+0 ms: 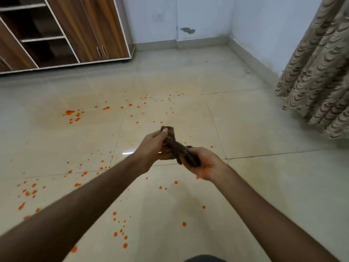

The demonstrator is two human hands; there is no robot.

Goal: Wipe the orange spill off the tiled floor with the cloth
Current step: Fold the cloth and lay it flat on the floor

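A dark brown cloth point(177, 146) is bunched between both hands, held above the floor at mid-frame. My left hand point(153, 146) grips its upper end, thumb on top. My right hand point(204, 163) grips the lower end; orange stain shows on that palm. The orange spill point(72, 113) is scattered as several drops and smears across the beige tiled floor point(255, 129), with bigger blotches at the far left, lower left and below my arms. A faint orange haze tints the tiles around the far drops.
A wooden wardrobe point(90, 29) with open shelves stands at the back left. A patterned curtain point(321, 69) hangs at the right, touching the floor. White walls and skirting close the far corner. A dark shape, perhaps my knee point(205, 259), shows at the bottom edge.
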